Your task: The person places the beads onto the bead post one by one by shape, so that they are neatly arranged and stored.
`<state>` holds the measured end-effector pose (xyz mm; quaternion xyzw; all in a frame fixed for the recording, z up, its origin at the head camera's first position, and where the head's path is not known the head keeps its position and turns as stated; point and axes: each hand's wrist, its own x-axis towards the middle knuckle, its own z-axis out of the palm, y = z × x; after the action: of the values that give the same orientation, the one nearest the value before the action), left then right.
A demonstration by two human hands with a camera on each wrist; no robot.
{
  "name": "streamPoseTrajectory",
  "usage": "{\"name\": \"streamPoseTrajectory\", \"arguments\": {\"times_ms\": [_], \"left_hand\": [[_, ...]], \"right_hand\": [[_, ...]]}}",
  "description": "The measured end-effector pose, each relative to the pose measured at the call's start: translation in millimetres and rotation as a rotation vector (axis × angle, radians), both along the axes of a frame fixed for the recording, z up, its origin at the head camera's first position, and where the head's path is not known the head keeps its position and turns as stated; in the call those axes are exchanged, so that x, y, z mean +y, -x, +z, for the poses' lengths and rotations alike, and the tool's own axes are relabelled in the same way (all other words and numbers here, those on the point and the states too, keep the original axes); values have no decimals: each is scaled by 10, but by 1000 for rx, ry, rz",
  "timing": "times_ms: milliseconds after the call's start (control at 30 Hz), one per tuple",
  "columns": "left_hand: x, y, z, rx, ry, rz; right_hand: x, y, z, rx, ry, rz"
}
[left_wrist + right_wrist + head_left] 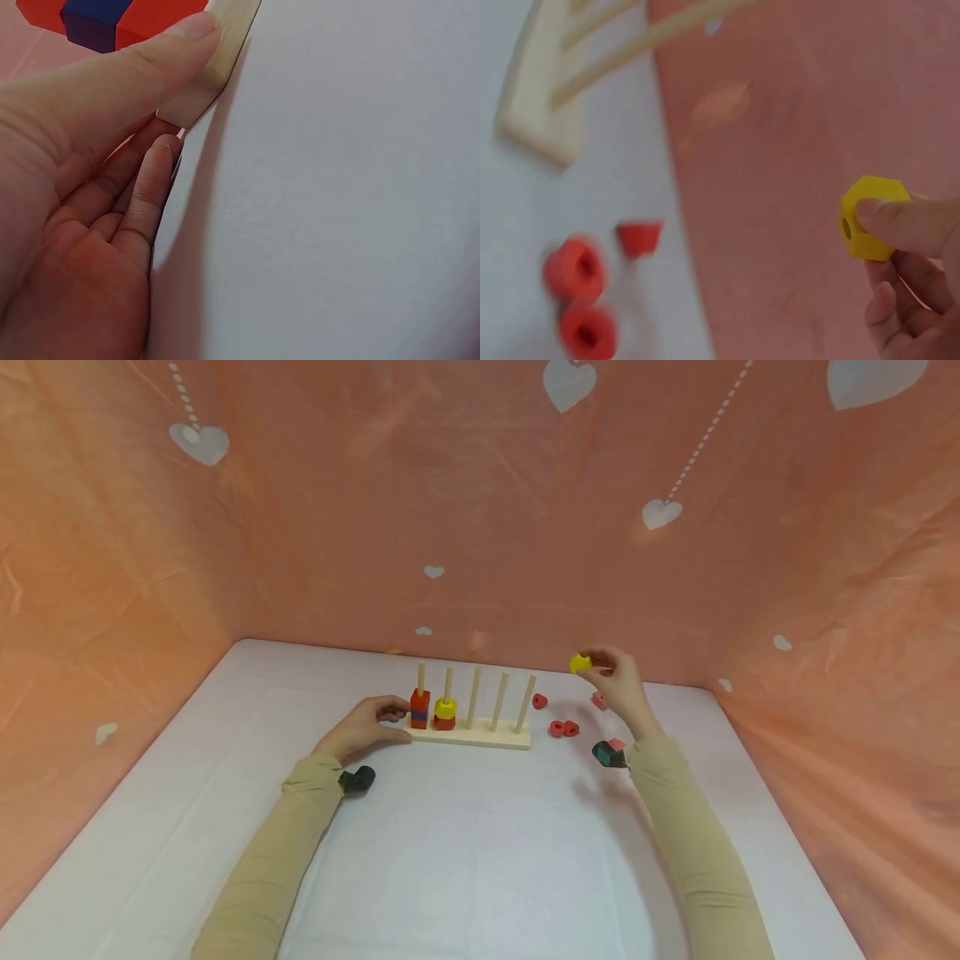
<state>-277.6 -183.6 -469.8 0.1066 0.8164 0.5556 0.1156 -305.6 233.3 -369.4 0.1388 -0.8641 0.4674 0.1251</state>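
Nearest to the viewer were two beige sleeves [262, 860], over the white counter [450, 843]. At nine o'clock of the wooden stand [468, 737], the left hand [366, 724] had its grip closed on the stand's end, with the thumb at the front edge. The first peg [422, 677], counting from nine o'clock, carried a red-and-blue stack [420, 714]; the second peg [448, 682] carried a yellow bead [446, 708] above a red bead [445, 724]. Three loose red pieces [557, 728] lay toward three o'clock. At two o'clock, in the air, the right hand [617, 685] pinched another yellow bead [578, 663] in its grip. Farthest was the orange backdrop [375, 527].
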Motion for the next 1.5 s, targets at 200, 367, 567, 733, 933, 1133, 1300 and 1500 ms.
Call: {"name": "streamPoseTrajectory", "arguments": {"times_ms": [200,367,567,733,933,1133,1300,1500], "left_hand": [[-5,2,10,7,1,-7],[-10,11,1,10,3,-10],[-10,7,-2,4,8,-11],[-3,-5,5,8,9,-12],[-7,-7,10,19,17,-9],[-1,11,2,3,10,2],[6,7,4,0,15,1],[-2,7,10,22,20,-4]], "right_hand": [[-235,-97,302,89,72,34],[-485,-160,455,112,144,115],[-818,-218,548,135,199,237],[-1059,-247,554,140,192,287],[-1324,-268,493,156,178,362],[-1545,-276,377,86,250,424],[-1677,-438,443,40,258,427],[-1759,-480,429,19,239,416]]}}
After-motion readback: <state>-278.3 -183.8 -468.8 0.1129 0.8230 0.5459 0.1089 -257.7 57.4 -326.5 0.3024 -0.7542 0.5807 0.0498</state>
